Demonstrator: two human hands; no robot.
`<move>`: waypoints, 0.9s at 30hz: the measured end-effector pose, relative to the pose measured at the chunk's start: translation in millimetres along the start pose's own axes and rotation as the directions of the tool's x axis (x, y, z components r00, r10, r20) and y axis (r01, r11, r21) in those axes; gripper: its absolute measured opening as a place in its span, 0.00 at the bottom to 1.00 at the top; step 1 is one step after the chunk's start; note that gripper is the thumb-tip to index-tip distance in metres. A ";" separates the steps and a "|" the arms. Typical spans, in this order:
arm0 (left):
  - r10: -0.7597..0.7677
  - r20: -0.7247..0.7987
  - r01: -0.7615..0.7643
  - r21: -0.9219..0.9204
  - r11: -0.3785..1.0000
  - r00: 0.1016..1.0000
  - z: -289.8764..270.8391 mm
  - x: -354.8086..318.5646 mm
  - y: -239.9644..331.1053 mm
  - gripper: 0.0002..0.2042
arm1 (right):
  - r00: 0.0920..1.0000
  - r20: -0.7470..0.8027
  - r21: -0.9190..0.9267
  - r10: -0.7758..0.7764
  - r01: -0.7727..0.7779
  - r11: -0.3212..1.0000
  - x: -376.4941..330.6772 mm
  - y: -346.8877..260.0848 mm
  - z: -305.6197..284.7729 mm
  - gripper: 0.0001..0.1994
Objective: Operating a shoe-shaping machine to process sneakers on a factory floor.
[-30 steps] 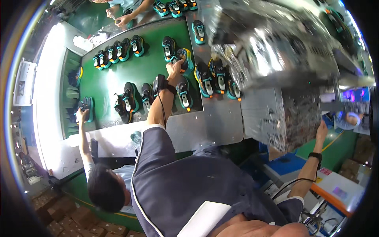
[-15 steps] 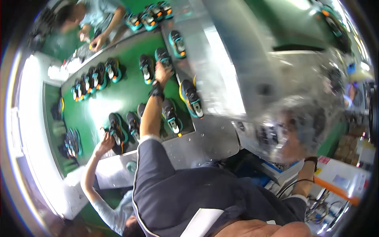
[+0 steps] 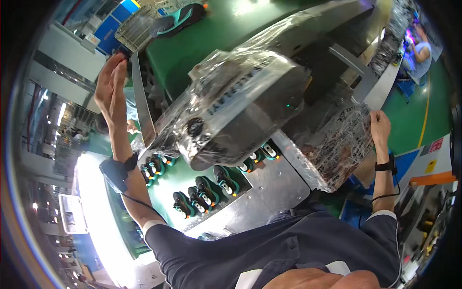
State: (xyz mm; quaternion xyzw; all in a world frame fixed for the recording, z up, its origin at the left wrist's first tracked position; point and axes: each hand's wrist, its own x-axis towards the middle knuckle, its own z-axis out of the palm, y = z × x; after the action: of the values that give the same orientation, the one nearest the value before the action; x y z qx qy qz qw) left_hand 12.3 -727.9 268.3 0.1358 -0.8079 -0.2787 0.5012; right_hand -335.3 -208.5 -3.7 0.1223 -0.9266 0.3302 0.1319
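My left hand [image 3: 113,89] is raised at the far left, beyond the belt's side rail, fingers stretched out. A small dark object [image 3: 124,51] shows at its fingertips; whether they touch it is unclear. My right hand [image 3: 380,127] is closed at the right edge of a plastic-covered panel [image 3: 337,144]. Whatever its curled fingers hold, if anything, is hidden. Between my arms stands a machine wrapped in clear plastic [image 3: 240,111], with a small green light. Several black and teal shoes [image 3: 225,180] lie on the green belt [image 3: 163,192] below it.
A metal plate [image 3: 272,185] borders the belt near me. One shoe [image 3: 178,20] sits on a green surface at the far side. A person in light blue [image 3: 419,58] works at the far right. An orange-edged white cabinet [image 3: 433,159] stands right of my right arm.
The view has swung toward the plastic-wrapped machine. My left hand has left the shoe on the belt and is raised, empty. My right hand, earlier behind clear plastic, now shows at the panel's edge.
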 end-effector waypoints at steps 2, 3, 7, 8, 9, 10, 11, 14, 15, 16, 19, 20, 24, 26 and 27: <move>-0.031 0.141 0.022 0.066 0.998 0.989 41.3 24.2 47.9 0.25 | 0.998 0.021 -0.065 -0.066 0.067 0.996 1.3 -0.7 1.7 0.16; -0.085 0.268 0.053 0.127 0.991 0.960 67.6 36.9 65.9 0.27 | 0.999 0.017 -0.048 -0.043 0.043 0.998 0.1 -0.2 1.6 0.16; 0.143 0.510 -0.264 0.172 0.949 0.848 181.8 76.0 105.0 0.31 | 0.986 0.039 -0.144 -0.163 0.167 0.975 1.3 -9.4 -1.2 0.13; 0.237 0.555 -0.426 0.239 0.873 0.797 216.4 82.2 117.4 0.30 | 0.987 0.060 -0.156 -0.147 0.155 0.976 1.5 -11.0 -1.5 0.12; 0.322 0.607 -0.577 0.284 0.766 0.726 250.2 88.3 129.2 0.28 | 0.982 0.045 -0.103 -0.181 0.185 0.977 1.1 -14.3 -6.8 0.12; 0.290 0.633 -0.589 0.328 0.739 0.717 282.4 92.6 142.3 0.29 | 0.981 0.036 -0.078 -0.191 0.193 0.978 1.1 -13.5 -7.7 0.11; 0.306 0.662 -0.616 0.301 0.728 0.684 314.0 104.2 142.2 0.29 | 0.980 0.025 -0.056 -0.196 0.198 0.979 1.6 -12.1 -8.5 0.10; 0.434 0.716 -0.794 0.279 0.540 0.546 397.5 131.2 138.6 0.28 | 0.981 -0.040 0.062 -0.192 0.194 0.979 1.9 -8.6 -6.8 0.08; 0.060 0.846 -0.814 0.488 0.314 0.530 411.3 171.7 97.0 0.26 | 0.969 -0.102 0.124 -0.226 0.237 0.963 3.7 -10.5 -8.3 0.08; 0.202 0.789 -0.808 0.527 0.262 0.580 401.9 187.6 71.8 0.29 | 0.968 -0.107 0.144 -0.229 0.243 0.959 6.0 -9.8 -11.7 0.08; 0.391 0.763 -0.853 0.412 0.320 0.515 469.2 185.9 97.8 0.31 | 0.975 -0.114 0.251 -0.190 0.213 0.944 6.6 -3.4 -12.2 0.11; 0.422 0.770 -0.860 0.313 0.403 0.478 489.5 183.2 111.6 0.30 | 0.976 -0.122 0.267 -0.180 0.207 0.941 7.0 -2.7 -11.3 0.12; 0.505 0.841 -0.981 0.162 0.108 0.194 517.7 191.5 111.0 0.35 | 0.980 -0.091 0.306 -0.176 0.196 0.932 10.8 1.4 -10.7 0.16; 0.252 0.870 -0.889 0.346 0.299 0.424 517.1 175.4 131.7 0.39 | 0.978 -0.103 0.319 -0.182 0.205 0.925 11.0 5.2 -7.7 0.17; 0.244 0.869 -0.888 0.358 0.290 0.430 516.3 171.8 140.8 0.39 | 0.976 -0.103 0.331 -0.189 0.213 0.919 12.0 5.5 -8.2 0.17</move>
State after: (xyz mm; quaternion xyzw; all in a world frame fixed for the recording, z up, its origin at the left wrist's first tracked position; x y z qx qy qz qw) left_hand -515.6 -537.6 300.3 -0.0974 -0.9385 0.3094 0.1181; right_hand -346.9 -200.8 3.2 0.2262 -0.8331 0.4738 0.1742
